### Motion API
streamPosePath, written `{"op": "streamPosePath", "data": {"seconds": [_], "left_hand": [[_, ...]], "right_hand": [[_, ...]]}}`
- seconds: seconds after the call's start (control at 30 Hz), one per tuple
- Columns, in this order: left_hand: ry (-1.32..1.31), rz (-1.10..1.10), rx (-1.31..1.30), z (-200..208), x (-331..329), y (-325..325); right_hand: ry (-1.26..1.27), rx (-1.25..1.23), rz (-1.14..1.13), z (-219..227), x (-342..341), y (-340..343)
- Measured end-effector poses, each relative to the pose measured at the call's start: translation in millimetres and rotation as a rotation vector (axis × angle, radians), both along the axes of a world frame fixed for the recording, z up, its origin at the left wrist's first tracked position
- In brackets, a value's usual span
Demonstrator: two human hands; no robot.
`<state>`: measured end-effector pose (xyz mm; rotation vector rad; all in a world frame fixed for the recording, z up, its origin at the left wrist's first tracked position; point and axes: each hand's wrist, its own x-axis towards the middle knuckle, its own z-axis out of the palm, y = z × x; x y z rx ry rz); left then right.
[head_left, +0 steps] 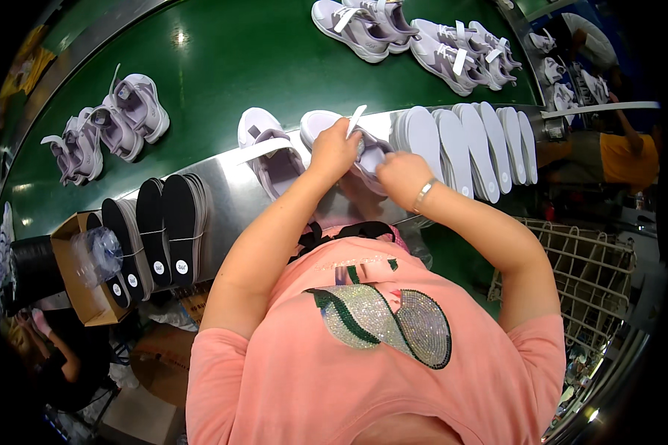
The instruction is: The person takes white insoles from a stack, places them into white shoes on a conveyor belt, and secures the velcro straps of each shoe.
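Note:
A pale lilac sneaker (317,124) lies on the metal ledge in front of me, toe pointing away. My left hand (334,153) is closed on its upper by the tongue, where a white strip (356,120) sticks up. At the heel end, the curled fingers of my right hand (405,180) grip the collar; their tips are partly hidden. Just left of this shoe sits a matching sneaker (282,169), with a white strip across its opening. White insoles (417,137) stand in stacked rows to the right of my right hand.
Bundles of black insoles (180,230) lie at left beside a cardboard box (68,241) holding clear plastic. More sneakers rest on the green belt (223,63), far left and far right. A wire basket (583,267) is at my right. Other people are at both sides.

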<state>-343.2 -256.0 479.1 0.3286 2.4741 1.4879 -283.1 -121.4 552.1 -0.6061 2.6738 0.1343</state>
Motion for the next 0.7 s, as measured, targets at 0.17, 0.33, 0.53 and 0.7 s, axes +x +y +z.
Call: {"op": "streamPosePath", "data": {"seconds": [0.17, 0.33, 0.53, 0.7], "left_hand": [[-0.073, 0.076, 0.219, -6, 5, 3], [-0.126, 0.11, 0.274, -17, 1, 4], [-0.069, 0.084, 0.228, -10, 0, 6], [-0.009, 0.067, 0.141, -10, -2, 7]], "right_hand": [[-0.172, 0.014, -0.08, -37, -31, -6], [-0.454, 0.146, -0.008, -33, -51, -10], [-0.38, 0.136, -0.28, -59, -48, -11], [-0.375, 0.19, -0.154, -39, -47, -7]]}}
